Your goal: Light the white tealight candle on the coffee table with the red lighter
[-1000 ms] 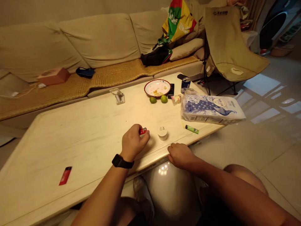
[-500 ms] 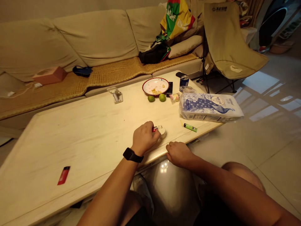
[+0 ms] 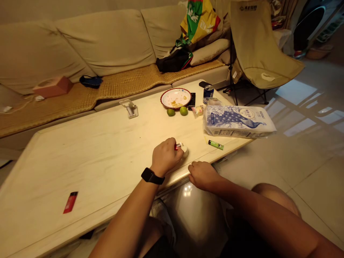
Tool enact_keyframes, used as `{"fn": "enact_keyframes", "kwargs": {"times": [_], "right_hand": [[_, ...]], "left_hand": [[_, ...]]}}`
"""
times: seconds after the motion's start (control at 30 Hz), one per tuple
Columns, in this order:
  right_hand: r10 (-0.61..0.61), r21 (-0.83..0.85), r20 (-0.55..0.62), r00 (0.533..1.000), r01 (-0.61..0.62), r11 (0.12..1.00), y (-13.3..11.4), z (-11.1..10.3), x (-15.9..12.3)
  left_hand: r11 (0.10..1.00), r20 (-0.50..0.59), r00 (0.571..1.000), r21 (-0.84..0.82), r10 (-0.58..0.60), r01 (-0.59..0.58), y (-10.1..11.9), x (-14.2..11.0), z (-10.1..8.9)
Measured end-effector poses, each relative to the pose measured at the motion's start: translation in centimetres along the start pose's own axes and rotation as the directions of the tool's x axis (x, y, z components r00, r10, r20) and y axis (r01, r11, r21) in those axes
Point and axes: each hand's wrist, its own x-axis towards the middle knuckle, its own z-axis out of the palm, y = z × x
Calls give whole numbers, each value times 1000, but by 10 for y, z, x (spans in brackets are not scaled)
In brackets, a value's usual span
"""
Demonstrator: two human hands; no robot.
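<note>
My left hand (image 3: 166, 154), with a black watch (image 3: 152, 176) on its wrist, is closed around a red lighter (image 3: 177, 146). Only the lighter's metal-topped end shows past the fingers. Right against it on the table is a small round white object (image 3: 184, 149), partly hidden by my thumb and fingers; its kind is unclear. My right hand (image 3: 203, 175) rests curled at the table's near edge, a little to the right. Its palm is turned away, so anything inside it is hidden.
On the pale table (image 3: 107, 150) lie another red lighter (image 3: 70, 202), a green lighter (image 3: 215, 144), a wrapped tissue pack (image 3: 239, 121), a plate with scraps (image 3: 176, 97), two limes (image 3: 184, 110), a can (image 3: 208, 92) and a white holder (image 3: 129, 109). A sofa (image 3: 107, 39) stands behind.
The view has shifted slightly, so the table things sit a little further left. Both hands keep nearly the same pose, the left still on the red lighter by the white object.
</note>
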Motion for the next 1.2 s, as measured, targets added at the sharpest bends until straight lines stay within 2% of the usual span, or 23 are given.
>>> {"fn": "enact_keyframes", "kwargs": {"times": [0.27, 0.47, 0.7, 0.83, 1.2], "right_hand": [[-13, -3, -20, 1000, 13, 1000, 1, 2, 0], [-4, 15, -7, 1000, 4, 1000, 1, 0, 0], [14, 23, 23, 1000, -15, 1000, 0, -2, 0], [10, 22, 11, 1000, -10, 1000, 1, -1, 0], [18, 0, 33, 999, -18, 1000, 1, -1, 0]], "left_hand": [[1000, 19, 1000, 10, -11, 10, 3, 2, -2], [997, 4, 1000, -71, -29, 29, 0, 1, -5], [976, -90, 984, -169, -151, 134, -20, -8, -8], [970, -127, 975, -185, -183, 158, -35, -15, -11], [964, -123, 966, -167, -229, 208, -54, -25, -16]]}}
